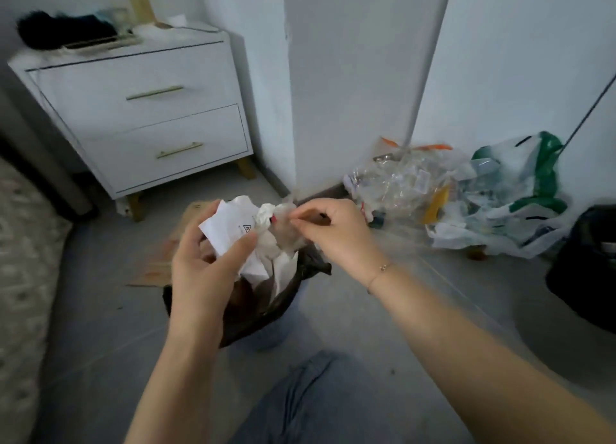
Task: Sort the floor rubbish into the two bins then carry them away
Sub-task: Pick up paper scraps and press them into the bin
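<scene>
From the head camera we look down at both hands working right over the near bin, the one lined with a dark bag, which sits on the grey floor just ahead of our knee. Our left hand curls its fingers and thumb round a wad of crumpled white paper with a small printed triangle on it, and our right hand pinches a scrap of clear film at the wad's edge between thumb and fingertips, the other fingers tucked in. So we judge we are mid-sort, teasing plastic off paper before either one drops. White paper already pokes up from inside the bin below. A flattened piece of cardboard lies on the floor just behind the bin. Off to the right, against the wall, the pile of clear wrappers and the white and green carrier bag are still on the floor, so plenty of rubbish remains. At the far right edge a dark shape may be the second bin; it is too blurred for us to say. Next, we reckon, the film wants a clean pull free, the paper a release straight down, and the film a trip to the other bin.
</scene>
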The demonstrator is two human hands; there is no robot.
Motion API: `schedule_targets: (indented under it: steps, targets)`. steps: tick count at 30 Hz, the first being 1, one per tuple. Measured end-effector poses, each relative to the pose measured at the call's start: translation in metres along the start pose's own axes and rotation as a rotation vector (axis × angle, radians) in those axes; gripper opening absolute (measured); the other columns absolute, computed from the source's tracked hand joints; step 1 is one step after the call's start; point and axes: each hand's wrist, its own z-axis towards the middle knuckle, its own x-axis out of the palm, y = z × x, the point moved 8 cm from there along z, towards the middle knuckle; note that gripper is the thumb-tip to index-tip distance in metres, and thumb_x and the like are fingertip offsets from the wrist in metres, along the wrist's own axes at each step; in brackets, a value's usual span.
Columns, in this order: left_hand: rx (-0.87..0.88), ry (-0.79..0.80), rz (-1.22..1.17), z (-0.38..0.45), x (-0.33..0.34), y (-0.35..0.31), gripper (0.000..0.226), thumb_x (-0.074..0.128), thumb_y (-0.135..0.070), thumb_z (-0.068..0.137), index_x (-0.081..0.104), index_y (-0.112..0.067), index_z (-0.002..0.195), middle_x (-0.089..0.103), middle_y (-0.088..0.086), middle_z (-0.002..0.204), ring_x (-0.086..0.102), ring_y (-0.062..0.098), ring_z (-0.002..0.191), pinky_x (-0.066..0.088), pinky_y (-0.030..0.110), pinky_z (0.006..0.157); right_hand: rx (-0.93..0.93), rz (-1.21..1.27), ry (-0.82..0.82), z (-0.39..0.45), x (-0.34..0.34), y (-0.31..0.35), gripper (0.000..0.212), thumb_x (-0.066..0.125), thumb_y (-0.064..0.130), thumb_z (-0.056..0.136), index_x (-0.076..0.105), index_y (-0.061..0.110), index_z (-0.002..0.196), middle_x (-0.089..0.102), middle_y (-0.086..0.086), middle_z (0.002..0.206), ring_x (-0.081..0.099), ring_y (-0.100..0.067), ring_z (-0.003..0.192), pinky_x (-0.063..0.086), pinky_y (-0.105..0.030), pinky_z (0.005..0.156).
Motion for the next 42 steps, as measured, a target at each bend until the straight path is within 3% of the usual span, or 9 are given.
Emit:
schedule_targets:
  steps: [9, 12, 19, 23, 25, 30, 32, 37, 42]
  targets:
    - [0.095, -0.052, 0.139, 0.008, -0.063, 0.004, 0.051, 0.077, -0.023, 0.077, 0.054, -0.056, 0.108, 0.064, -0.011, 0.112, 0.066, 0.014, 0.099, 0.058, 0.031, 0.072, 0.084, -0.387, 0.579, -0.013, 0.121, -0.043, 0.011, 0.071, 0.019, 0.078, 0.071, 0.02, 0.09, 0.067, 0.005, 0.096, 0.059, -0.018, 0.104, 0.041, -0.036, 0.104]
    - [0.141, -0.048, 0.186, 0.011, -0.07, 0.003, 0.053, 0.076, -0.022, 0.077, 0.053, -0.059, 0.107, 0.061, -0.012, 0.117, 0.064, 0.012, 0.103, 0.058, 0.034, 0.078, 0.146, -0.322, 0.728, -0.024, 0.119, -0.037, 0.024, 0.067, 0.031, 0.084, 0.072, 0.02, 0.105, 0.069, 0.006, 0.104, 0.062, -0.009, 0.099, 0.048, -0.024, 0.092]
    - [0.174, -0.06, 0.103, 0.004, -0.085, 0.004, 0.059, 0.077, -0.02, 0.075, 0.053, -0.042, 0.125, 0.062, -0.003, 0.122, 0.063, 0.017, 0.107, 0.055, 0.018, 0.068, 0.088, -0.13, 0.272, -0.004, 0.057, -0.02, 0.034, 0.054, 0.0, 0.083, 0.074, 0.022, 0.1, 0.069, 0.018, 0.092, 0.061, 0.01, 0.087, 0.046, -0.015, 0.081]
    - [0.203, -0.068, 0.139, -0.002, -0.089, 0.001, 0.061, 0.077, -0.019, 0.076, 0.052, -0.043, 0.126, 0.059, -0.003, 0.123, 0.061, 0.018, 0.11, 0.056, 0.025, 0.075, 0.159, -0.45, 0.659, -0.02, 0.1, -0.04, 0.034, 0.049, 0.009, 0.091, 0.068, 0.023, 0.114, 0.063, 0.001, 0.118, 0.058, -0.009, 0.102, 0.036, -0.009, 0.08]
    - [0.241, -0.054, 0.207, -0.007, -0.086, -0.004, 0.06, 0.077, -0.018, 0.076, 0.052, -0.043, 0.125, 0.056, -0.009, 0.123, 0.06, 0.013, 0.109, 0.056, 0.023, 0.073, 0.164, -0.435, 0.677, -0.025, 0.111, -0.048, 0.035, 0.046, 0.009, 0.091, 0.069, 0.026, 0.113, 0.06, -0.004, 0.126, 0.056, -0.019, 0.107, 0.034, -0.006, 0.078]
    - [0.486, 0.135, 0.621, -0.015, -0.042, -0.007, 0.057, 0.073, -0.033, 0.078, 0.05, -0.039, 0.13, 0.047, -0.023, 0.116, 0.05, 0.002, 0.105, 0.049, 0.029, 0.082, 0.208, -0.158, 0.108, -0.008, 0.052, -0.048, 0.039, 0.042, -0.003, 0.088, 0.071, 0.022, 0.094, 0.068, 0.004, 0.102, 0.059, -0.009, 0.098, 0.043, -0.012, 0.08]
    - [0.578, 0.251, 0.907, -0.008, -0.019, 0.014, 0.058, 0.068, -0.038, 0.083, 0.044, -0.039, 0.136, 0.047, -0.018, 0.12, 0.049, 0.009, 0.11, 0.044, 0.034, 0.09, 0.25, -0.199, 0.135, -0.015, 0.044, -0.058, 0.033, 0.044, 0.001, 0.091, 0.072, 0.016, 0.1, 0.068, 0.001, 0.107, 0.059, -0.012, 0.103, 0.044, -0.018, 0.087]
    - [0.615, 0.378, 1.304, 0.016, -0.01, 0.065, 0.058, 0.059, -0.027, 0.09, 0.036, -0.04, 0.142, 0.048, -0.01, 0.131, 0.044, 0.017, 0.122, 0.027, 0.033, 0.106, 0.244, -0.266, 0.279, -0.04, 0.046, -0.072, 0.03, 0.046, 0.004, 0.094, 0.067, 0.01, 0.114, 0.063, 0.002, 0.116, 0.053, -0.004, 0.102, 0.038, 0.001, 0.076]
    - [0.439, 0.572, 1.406, 0.026, -0.008, 0.096, 0.056, 0.036, -0.036, 0.1, 0.014, -0.029, 0.151, 0.03, -0.01, 0.151, 0.024, 0.014, 0.139, 0.008, 0.029, 0.115, 0.138, -0.411, 0.314, -0.044, 0.054, -0.071, 0.029, 0.05, 0.003, 0.091, 0.068, 0.01, 0.113, 0.062, 0.0, 0.124, 0.056, -0.012, 0.114, 0.039, -0.022, 0.101]
